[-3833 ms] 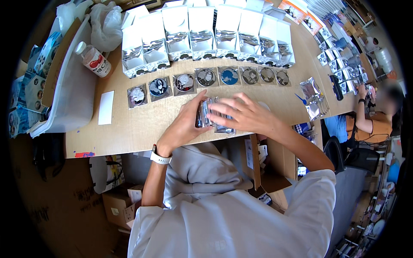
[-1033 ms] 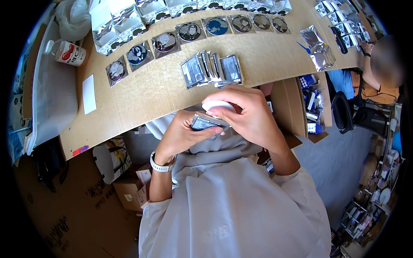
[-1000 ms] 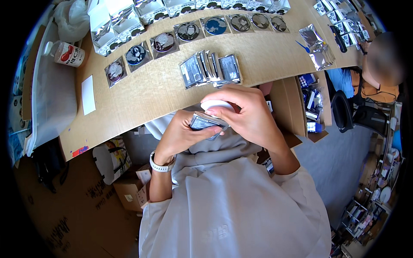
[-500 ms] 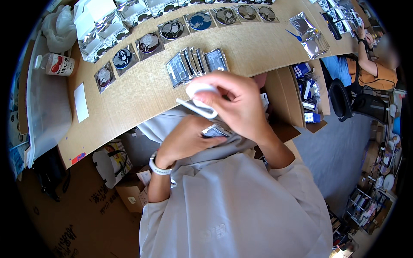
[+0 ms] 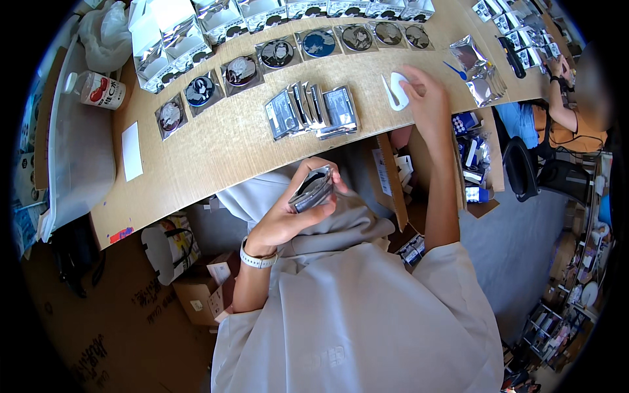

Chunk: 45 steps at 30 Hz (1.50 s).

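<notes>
My left hand (image 5: 293, 211) is raised in front of my chest, shut on a small stack of silver foil packets (image 5: 312, 188). My right hand (image 5: 426, 98) reaches out to the right on the wooden table (image 5: 223, 147) and rests on a white tape dispenser-like tool (image 5: 395, 89). Between the hands, a fanned pile of clear-fronted foil packets (image 5: 313, 110) lies on the table. Behind it runs a row of round badges in packets (image 5: 278, 54).
Open silver pouches (image 5: 196, 33) line the far edge. A small can (image 5: 98, 90) and a white cloth bag (image 5: 108, 36) sit at the left, a white card (image 5: 132, 150) near them. More foil bags (image 5: 481, 72) lie right. Another person (image 5: 570, 98) sits at far right. Cardboard boxes stand under the table.
My right hand carried the white tool from in front of my chest out to the table at the right. My left hand stayed near my chest with the packets.
</notes>
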Available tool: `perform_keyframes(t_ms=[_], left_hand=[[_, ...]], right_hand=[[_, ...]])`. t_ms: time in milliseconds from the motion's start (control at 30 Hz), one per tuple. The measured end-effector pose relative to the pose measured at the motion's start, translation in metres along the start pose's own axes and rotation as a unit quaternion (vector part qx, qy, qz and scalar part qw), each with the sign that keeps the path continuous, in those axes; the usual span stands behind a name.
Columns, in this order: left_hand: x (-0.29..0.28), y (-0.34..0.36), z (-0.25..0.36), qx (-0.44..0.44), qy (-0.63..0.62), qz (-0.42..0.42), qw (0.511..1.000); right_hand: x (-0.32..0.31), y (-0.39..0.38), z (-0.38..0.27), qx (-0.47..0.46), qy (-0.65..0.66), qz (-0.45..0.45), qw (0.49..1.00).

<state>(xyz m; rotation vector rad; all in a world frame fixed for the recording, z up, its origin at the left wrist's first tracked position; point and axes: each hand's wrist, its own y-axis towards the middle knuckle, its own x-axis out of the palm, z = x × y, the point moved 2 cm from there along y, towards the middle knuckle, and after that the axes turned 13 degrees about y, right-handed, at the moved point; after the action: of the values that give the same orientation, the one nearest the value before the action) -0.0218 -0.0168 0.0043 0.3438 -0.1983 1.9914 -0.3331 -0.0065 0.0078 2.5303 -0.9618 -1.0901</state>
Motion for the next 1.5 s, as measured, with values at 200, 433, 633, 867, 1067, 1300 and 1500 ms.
perform_keyframes(t_ms=[200, 433, 633, 867, 1067, 1300, 1500], left_hand=[[0.007, -0.003, 0.002, 0.045, 0.164, 0.11, 0.979], [0.012, 0.005, 0.007, 0.055, 0.336, 0.238, 0.909], [0.017, 0.01, 0.017, 0.111, 0.524, 0.287, 0.794], [0.019, 0.004, 0.011, 0.111, 0.646, 0.305, 0.691], [0.023, 0.003, 0.01, 0.118, 0.639, 0.289, 0.703], [0.013, 0.0, 0.013, 0.137, 0.561, 0.24, 0.78], [0.012, 0.002, 0.011, 0.173, 0.523, 0.277, 0.787]], right_hand=[[-0.007, -0.043, -0.093, 0.037, 0.222, -0.111, 0.968], [0.005, -0.092, -0.156, -0.026, 0.316, -0.171, 0.933], [0.013, -0.101, -0.157, 0.019, 0.29, -0.151, 0.945], [0.019, -0.108, -0.151, 0.067, 0.306, -0.117, 0.942], [0.018, -0.108, -0.148, 0.067, 0.332, -0.144, 0.93], [0.012, -0.107, -0.144, 0.163, 0.415, -0.155, 0.881], [0.006, -0.104, -0.148, 0.193, 0.421, -0.161, 0.871]])
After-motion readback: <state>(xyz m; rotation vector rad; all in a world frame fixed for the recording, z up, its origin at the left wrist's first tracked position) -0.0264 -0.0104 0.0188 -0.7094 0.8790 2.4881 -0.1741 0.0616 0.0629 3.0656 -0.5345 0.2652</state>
